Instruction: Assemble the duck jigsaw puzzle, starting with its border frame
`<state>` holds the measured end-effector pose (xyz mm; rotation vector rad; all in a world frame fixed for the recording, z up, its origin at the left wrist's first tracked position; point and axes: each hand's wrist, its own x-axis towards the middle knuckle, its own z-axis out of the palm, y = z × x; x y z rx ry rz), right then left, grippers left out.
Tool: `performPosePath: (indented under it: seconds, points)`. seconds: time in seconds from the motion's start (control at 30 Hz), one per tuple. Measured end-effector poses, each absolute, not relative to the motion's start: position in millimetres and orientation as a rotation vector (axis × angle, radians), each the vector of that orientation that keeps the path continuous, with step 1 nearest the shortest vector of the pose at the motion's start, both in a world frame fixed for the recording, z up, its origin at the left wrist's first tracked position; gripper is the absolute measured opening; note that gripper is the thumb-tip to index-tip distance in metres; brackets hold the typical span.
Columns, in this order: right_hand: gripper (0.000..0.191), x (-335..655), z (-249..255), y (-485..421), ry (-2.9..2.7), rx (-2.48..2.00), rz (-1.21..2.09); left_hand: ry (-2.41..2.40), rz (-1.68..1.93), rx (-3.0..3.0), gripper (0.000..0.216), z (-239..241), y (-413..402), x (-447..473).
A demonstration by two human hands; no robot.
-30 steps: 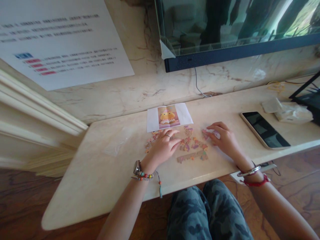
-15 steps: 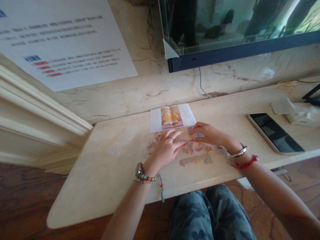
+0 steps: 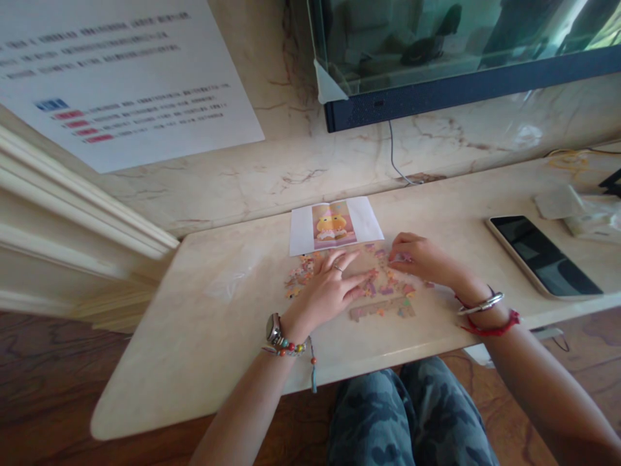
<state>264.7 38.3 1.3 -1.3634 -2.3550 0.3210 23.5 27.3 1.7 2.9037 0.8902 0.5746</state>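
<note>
Small colourful jigsaw puzzle pieces [image 3: 388, 279] lie scattered on the pale tabletop. My left hand [image 3: 330, 285] rests palm down over some of them, fingers spread, covering what lies beneath. At the right side of the scatter, my right hand [image 3: 417, 257] has its fingers curled together, with a small purplish puzzle piece [image 3: 403, 257] at the fingertips, partly hidden. Nearer the front edge is a joined strip of puzzle pieces [image 3: 381, 309]. Behind the pieces lies a creased sheet [image 3: 371, 220] with a printed picture of a yellow toy figure.
A phone-like device [image 3: 543, 255] lies on the right of the table [image 3: 160, 362]. Beyond it are clear plastic packaging [image 3: 594, 220] and a cable. A thin plastic bag [image 3: 230, 281] is at left. A dark-framed screen [image 3: 466, 84] and a printed notice [image 3: 145, 97] hang on the wall.
My right hand has drawn a little to the right, away from my left hand, and its fingers have curled in more. My left hand stays nearly in place. The view has shifted slightly.
</note>
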Motion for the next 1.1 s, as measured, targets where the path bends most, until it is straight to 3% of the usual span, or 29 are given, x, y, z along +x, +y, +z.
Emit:
performPosePath:
  seconds: [0.53,0.73,1.1]
  points:
    - [0.011,298.5,3.4,41.3,-2.321,-1.452,0.249,1.020,0.631,2.934,0.019,3.2,28.4,23.2]
    - [0.021,282.0,6.3,35.3,-2.361,-1.259,0.245,1.039,0.667,2.939,0.022,4.8,29.4,19.9]
    - [0.014,276.3,-1.5,38.3,-2.479,-1.238,0.287,1.124,0.681,2.903,0.023,8.8,31.2,14.1]
